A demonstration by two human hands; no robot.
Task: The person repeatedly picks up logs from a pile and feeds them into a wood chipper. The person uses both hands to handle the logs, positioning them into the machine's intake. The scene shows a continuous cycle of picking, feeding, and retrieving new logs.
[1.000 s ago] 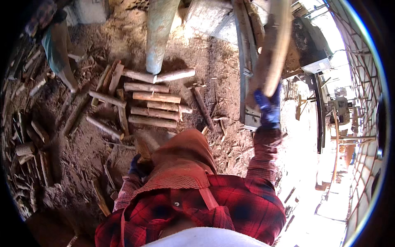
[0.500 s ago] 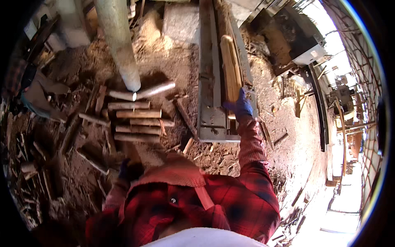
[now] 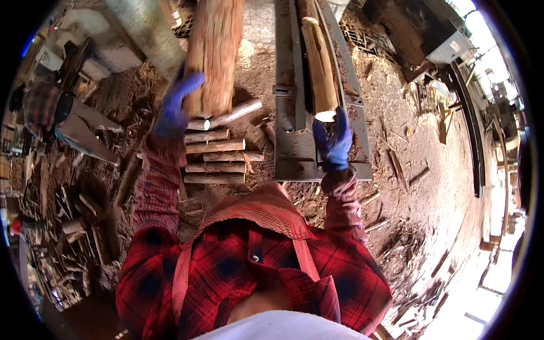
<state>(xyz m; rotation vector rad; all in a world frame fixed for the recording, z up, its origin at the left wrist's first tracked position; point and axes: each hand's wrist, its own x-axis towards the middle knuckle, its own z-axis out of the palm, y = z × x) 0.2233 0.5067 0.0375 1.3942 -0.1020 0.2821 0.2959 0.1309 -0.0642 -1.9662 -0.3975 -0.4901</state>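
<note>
My left hand (image 3: 174, 110), in a blue glove, is closed on the near end of a thick, rough brown log (image 3: 215, 54). The log rises toward the top edge of the view, close in front of me, above the short logs on the floor. My right hand (image 3: 334, 139), also blue-gloved, is at the near end of a peeled pale log (image 3: 319, 68). Its thumb and fingers are spread apart around that end; whether they touch it is unclear. The pale log lies lengthwise in the channel of a long grey metal bed (image 3: 287, 96).
Several short logs (image 3: 215, 168) lie in a row on the debris-covered floor, left of the bed. A pale post (image 3: 144, 37) stands beyond. Scrap wood (image 3: 79, 215) is piled at left, near another person (image 3: 48, 107). A dark machine (image 3: 405, 28) stands at far right.
My left hand has come up from low beside my body, now with the thick log. My right fingers have spread at the pale log's end. The view has shifted.
</note>
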